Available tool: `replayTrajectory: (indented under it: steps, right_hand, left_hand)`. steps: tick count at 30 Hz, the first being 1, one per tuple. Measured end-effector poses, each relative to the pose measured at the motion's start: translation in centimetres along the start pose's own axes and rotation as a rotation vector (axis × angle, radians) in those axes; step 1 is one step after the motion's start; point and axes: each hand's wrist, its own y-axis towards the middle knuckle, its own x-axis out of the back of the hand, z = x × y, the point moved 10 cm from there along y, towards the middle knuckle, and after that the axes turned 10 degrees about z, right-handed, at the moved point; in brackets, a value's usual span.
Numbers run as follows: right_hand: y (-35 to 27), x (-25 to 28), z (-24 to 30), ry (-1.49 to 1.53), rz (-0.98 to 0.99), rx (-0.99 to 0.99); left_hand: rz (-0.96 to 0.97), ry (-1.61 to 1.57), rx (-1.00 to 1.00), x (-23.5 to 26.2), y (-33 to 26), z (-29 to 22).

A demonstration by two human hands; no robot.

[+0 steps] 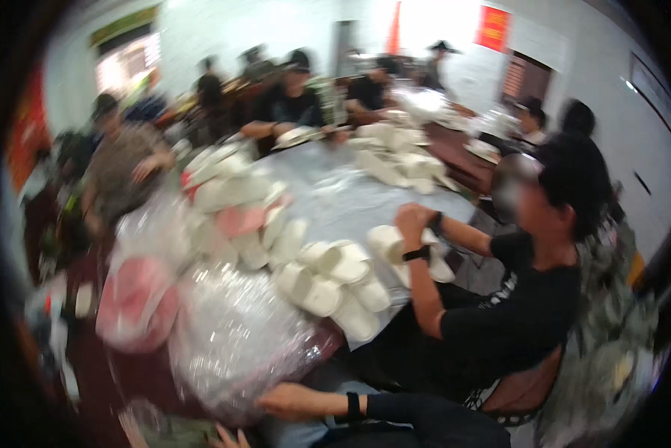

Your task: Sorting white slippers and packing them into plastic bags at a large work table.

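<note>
Only the fingers of my hands show at the lower edge, blurred. My left hand point(131, 430) has straight fingers beside a crumpled clear, greenish plastic piece point(175, 431). On its other side is my right hand point(228, 437), with fingertips apart. Both look open; whether either touches the plastic I cannot tell. Just beyond lies a large clear plastic bag point(238, 336), bulging on the dark red table point(145, 377). A neighbour's hand point(291, 402), with a black wristband, is at that bag's near edge. White slippers point(313, 287) lie in a group past the bag.
A pink bundle in clear plastic point(137, 302) stands at the left. More white slippers point(227, 179), some pink, are heaped on the grey sheet point(320, 179). At the right a person in black point(515, 291) holds both hands above slippers. Several people sit around farther tables.
</note>
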Motion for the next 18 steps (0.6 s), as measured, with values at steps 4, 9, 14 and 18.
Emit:
replayTrajectory:
  steps: [4, 9, 14, 18]
  right_hand:
    - [1.3, 3.8, -0.4, 0.054, -0.121, -0.033]
    - [2.3, 4.7, -0.5, 0.099, -0.089, -0.089]
    - [1.2, 2.2, -0.9, 0.217, -0.042, -0.117]
    - [0.1, 2.2, -1.7, 0.230, -0.060, -0.113]
  left_hand:
    - [0.041, -0.251, 0.028, -0.2, 2.0, -1.0]
    - [0.178, -0.233, 0.169, 1.6, 1.9, -2.1]
    - [0.093, -0.257, 0.175, 4.3, -0.4, -2.9]
    - [-0.040, -0.281, 0.127, 4.8, -0.5, -3.9]
